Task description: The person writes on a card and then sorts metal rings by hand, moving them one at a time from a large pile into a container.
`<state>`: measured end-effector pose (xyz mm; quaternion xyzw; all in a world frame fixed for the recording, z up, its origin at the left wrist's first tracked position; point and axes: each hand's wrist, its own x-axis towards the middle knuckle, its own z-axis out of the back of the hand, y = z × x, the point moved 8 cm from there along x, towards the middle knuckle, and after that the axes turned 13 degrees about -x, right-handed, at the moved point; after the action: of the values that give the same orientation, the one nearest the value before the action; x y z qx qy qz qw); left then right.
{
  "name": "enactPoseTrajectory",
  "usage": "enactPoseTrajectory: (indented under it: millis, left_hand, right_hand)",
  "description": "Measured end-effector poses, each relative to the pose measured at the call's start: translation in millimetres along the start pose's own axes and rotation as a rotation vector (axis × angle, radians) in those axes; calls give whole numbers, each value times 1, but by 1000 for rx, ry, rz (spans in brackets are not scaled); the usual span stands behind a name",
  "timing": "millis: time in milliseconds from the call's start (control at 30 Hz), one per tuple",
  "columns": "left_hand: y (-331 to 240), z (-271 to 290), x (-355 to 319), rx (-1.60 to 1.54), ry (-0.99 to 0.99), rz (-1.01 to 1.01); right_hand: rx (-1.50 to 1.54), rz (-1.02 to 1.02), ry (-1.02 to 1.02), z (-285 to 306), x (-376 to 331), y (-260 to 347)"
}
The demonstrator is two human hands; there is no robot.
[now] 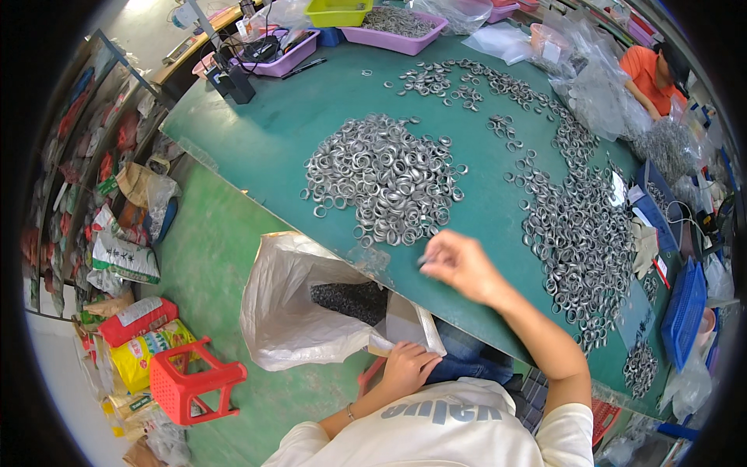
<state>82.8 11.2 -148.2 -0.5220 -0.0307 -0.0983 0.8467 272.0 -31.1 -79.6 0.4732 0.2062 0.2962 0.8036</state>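
My right hand (pixel 461 266) is closed over the near edge of the green table (pixel 257 140), pinching a small dark grey piece (pixel 422 261) that looks like one of the metal rings. Just beyond it lies a heap of grey metal rings (pixel 389 175). My left hand (pixel 408 367) grips the rim of a large white woven sack (pixel 268 311), which gapes at the table's edge. Inside the sack is a mass of small dark pieces (pixel 350 302), too fine to make out. A larger spread of rings (pixel 580 241) covers the table's right side.
Purple tubs (pixel 397 33) and a yellow-green tub (pixel 338 11) stand at the far edge. Blue crates (pixel 685 315) are at the right. A red stool (pixel 191 381) is on the floor at left, near loaded shelves (pixel 85 163). Another person (pixel 650 74) sits at the far right.
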Motion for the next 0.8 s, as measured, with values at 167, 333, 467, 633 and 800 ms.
enactPoseTrajectory:
  millis: [167,333,467,633,800]
  left_hand:
    - [-5,3,4,13,-4,-23]
    - [-2,1,0,0,-15,-29]
    - [-5,2,3,-8,-24,-44]
    - [-4,3,1,-10,-35,-36]
    - [-4,1,1,4,-31,-44]
  right_hand:
    - [-213,237,-118,-22,-6,43]
    - [-687,152,-732,62,35,-9]
    - [-793,102,-590,66,48,-42]
    - [-743,54,-355,53,24,-43]
    - [-605,245,-452,59,36,-13]
